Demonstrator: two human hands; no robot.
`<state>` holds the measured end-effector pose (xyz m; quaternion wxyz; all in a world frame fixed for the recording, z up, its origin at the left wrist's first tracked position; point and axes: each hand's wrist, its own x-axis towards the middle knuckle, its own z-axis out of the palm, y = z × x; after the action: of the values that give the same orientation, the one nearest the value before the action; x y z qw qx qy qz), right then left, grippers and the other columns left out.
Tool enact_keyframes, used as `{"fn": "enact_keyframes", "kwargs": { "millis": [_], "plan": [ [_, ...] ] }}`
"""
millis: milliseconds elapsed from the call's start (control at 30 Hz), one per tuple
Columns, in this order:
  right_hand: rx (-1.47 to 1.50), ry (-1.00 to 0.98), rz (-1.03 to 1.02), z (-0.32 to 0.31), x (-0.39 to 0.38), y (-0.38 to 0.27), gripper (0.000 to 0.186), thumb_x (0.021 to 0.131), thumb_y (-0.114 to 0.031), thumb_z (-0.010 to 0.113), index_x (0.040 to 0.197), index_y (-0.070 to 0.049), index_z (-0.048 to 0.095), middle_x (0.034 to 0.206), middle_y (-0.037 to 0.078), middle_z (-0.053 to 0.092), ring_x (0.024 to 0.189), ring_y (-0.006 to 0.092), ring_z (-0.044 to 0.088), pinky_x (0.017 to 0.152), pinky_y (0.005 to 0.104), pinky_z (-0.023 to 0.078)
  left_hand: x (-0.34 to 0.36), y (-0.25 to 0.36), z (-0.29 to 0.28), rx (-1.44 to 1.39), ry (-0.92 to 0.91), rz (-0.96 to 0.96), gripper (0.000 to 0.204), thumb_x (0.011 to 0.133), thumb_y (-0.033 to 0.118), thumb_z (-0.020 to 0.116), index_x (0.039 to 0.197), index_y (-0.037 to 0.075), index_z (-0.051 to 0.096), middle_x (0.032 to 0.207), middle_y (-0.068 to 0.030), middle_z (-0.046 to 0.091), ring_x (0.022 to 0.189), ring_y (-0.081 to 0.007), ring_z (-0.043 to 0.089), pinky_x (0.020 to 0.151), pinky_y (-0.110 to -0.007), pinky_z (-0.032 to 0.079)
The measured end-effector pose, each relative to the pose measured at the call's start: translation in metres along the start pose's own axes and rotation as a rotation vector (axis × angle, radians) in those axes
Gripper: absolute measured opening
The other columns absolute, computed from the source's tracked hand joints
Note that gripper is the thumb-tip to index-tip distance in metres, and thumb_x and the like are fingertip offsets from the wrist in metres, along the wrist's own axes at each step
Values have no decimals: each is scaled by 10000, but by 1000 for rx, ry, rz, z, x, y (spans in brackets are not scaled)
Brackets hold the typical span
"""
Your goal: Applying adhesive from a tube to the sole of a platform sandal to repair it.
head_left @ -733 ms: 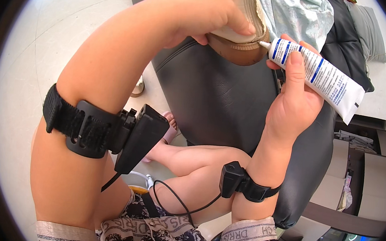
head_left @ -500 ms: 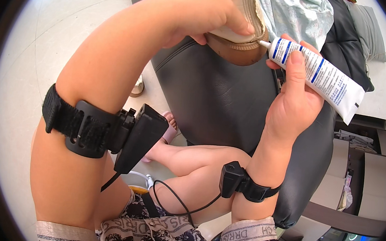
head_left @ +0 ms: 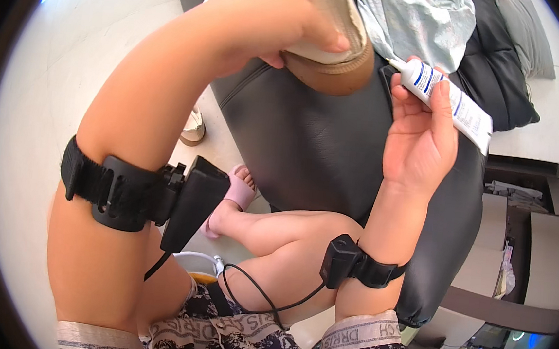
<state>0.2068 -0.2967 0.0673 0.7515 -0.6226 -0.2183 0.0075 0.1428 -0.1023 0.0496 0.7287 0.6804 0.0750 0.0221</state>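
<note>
My left hand [head_left: 297,28] grips a beige shoe [head_left: 336,77] with a tan sole, held tilted above the black seat at the top of the view. Its thumb presses on the shoe's side near the sole edge, while the upper end runs out of the picture. In my right hand [head_left: 420,143] is a white squeeze tube [head_left: 452,103] with blue stripes and a thin nozzle, thumb on top and fingers beneath. The nozzle points up and left, apart from the shoe and close to a pale patterned cloth [head_left: 429,25].
Below both hands spreads a black leather seat [head_left: 301,150], with a grey cushion [head_left: 530,40] at the far right. Another shoe [head_left: 193,128] stands on the pale floor. Black straps with boxes [head_left: 344,265] and a cable sit on my forearms. Open shelving [head_left: 551,261] is at right.
My right hand has drawn the tube away from the shoe, so its nozzle no longer meets the sole edge. The left hand and shoe have shifted slightly left.
</note>
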Motion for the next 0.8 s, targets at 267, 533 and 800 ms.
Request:
{"fn": "enact_keyframes", "kwargs": {
  "millis": [267, 533, 800],
  "plan": [
    [289, 48, 599, -54, 18, 30, 218, 897, -293, 581, 924, -81, 536, 883, 147, 646, 545, 124, 528, 583, 313, 500, -8, -18, -4, -78, 55, 76, 521, 714, 309, 721, 1123, 14, 587, 1044, -101, 628, 949, -215, 590, 813, -369, 475],
    [-47, -88, 755, -68, 20, 38, 225, 924, -270, 472, 915, -58, 545, 781, 124, 662, 519, 93, 481, 444, 217, 345, -26, -9, -16, -159, 59, 63, 495, 745, 243, 694, 1152, 4, 545, 1034, -100, 619, 914, -216, 601, 767, -364, 494],
    [-688, -159, 680, -75, 16, 46, 265, 854, -364, 586, 907, -110, 638, 722, -41, 602, 630, 48, 491, 529, 208, 363, -48, -13, -27, -288, 23, 15, 571, 756, 241, 690, 1230, 4, 475, 1109, -139, 604, 937, -279, 635, 754, -468, 546]
  ]
}}
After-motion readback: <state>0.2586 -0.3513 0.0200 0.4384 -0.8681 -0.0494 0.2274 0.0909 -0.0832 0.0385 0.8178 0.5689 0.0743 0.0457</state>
